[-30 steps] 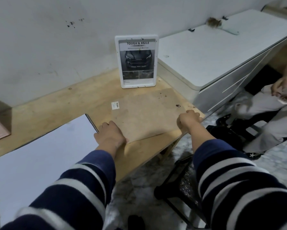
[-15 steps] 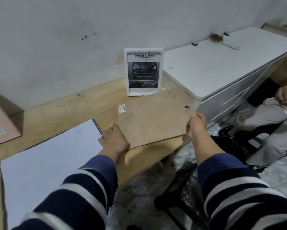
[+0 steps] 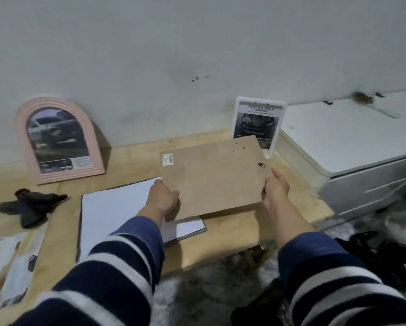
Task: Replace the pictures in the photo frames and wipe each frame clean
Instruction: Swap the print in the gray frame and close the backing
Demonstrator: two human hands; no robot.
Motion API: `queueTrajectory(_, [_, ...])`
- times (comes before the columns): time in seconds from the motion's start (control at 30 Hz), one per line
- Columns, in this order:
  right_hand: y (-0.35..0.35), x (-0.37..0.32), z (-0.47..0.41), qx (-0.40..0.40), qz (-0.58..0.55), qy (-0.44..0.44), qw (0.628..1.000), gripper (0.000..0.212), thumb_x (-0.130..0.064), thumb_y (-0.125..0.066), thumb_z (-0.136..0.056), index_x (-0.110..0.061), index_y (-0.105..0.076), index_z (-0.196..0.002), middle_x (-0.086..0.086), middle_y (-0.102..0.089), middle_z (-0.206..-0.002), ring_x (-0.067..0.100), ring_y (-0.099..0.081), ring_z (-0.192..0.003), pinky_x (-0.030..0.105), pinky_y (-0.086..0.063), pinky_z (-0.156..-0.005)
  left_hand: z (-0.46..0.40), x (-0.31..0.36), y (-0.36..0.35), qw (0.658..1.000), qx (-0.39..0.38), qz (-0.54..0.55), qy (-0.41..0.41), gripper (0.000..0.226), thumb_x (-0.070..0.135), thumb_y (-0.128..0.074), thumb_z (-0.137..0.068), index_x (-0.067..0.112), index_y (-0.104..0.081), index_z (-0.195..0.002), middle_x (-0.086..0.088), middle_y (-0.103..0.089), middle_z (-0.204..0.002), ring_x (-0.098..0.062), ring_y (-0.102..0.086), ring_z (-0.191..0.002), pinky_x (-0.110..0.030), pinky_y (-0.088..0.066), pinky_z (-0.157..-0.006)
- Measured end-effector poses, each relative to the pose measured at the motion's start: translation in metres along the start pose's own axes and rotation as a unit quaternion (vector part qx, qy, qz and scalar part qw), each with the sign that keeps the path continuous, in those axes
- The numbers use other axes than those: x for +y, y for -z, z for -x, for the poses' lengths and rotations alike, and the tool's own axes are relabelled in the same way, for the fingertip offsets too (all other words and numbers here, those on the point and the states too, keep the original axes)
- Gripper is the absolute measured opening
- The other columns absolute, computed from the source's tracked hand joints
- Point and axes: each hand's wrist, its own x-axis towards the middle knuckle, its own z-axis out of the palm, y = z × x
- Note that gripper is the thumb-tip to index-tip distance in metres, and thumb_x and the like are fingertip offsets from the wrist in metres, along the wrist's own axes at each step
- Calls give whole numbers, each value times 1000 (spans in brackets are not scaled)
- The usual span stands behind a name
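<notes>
I hold a brown backing board (image 3: 211, 175) above the wooden table (image 3: 232, 234), tilted up at its far edge. My left hand (image 3: 163, 198) grips its near left corner and my right hand (image 3: 276, 188) grips its right edge. Below it, to the left, lies a large frame face down with a white sheet (image 3: 117, 208) on it. A white frame (image 3: 258, 123) with a car picture leans on the wall behind the board. A pink arched frame (image 3: 58, 140) with a car picture leans on the wall at the left.
A dark cloth (image 3: 30, 205) lies on the table at the left. Printed pictures (image 3: 7, 271) lie at the near left corner. A white cabinet (image 3: 350, 137) stands to the right of the table, with a brush (image 3: 371, 102) on top. Fur rug on the floor below.
Both hands lifted the backing board off the table and carried it left, over the edge of the white sheet. The view swung left, bringing the pink frame and cloth into sight.
</notes>
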Motion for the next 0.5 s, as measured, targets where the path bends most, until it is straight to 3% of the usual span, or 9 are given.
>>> queueTrajectory(0.1, [-22, 22, 13, -26, 18, -19, 999, 47, 5, -37, -94, -19, -52, -130, 3, -64, -99, 20, -65, -78, 25, -55, -48, 3, -26, 28, 999, 28, -8, 26, 47, 24, -61, -90, 2, -49, -129, -17, -53, -130, -34, -55, -115, -38, -44, -95])
queueTrajectory(0.23, [-50, 56, 33, -44, 51, -40, 997, 47, 6, -35, -92, -16, -53, -130, 8, -63, -111, 26, -64, -90, 34, -56, -69, 11, -61, 59, 995, 72, -7, 73, 43, 28, -55, -93, 3, -49, -129, -18, -52, -129, -36, -54, -114, -43, -46, -98])
queueTrajectory(0.33, [-65, 76, 49, -63, 61, -50, 995, 45, 5, -37, -92, -16, -53, -128, 9, -62, -104, 27, -63, -89, 35, -55, -68, 18, -87, 75, 987, 85, -57, 121, 48, 37, -49, -94, 9, -46, -132, -15, -48, -132, -37, -50, -118, -50, -43, -101])
queueTrajectory(0.5, [-84, 101, 62, -77, 79, -58, 992, 41, 2, -42, -90, -19, -58, -122, 10, -66, -111, 29, -64, -88, 37, -56, -74, 31, -106, 89, 968, 106, -148, 172, 51, 43, -41, -97, 12, -39, -139, -14, -31, -143, -36, -34, -129, -46, -32, -106])
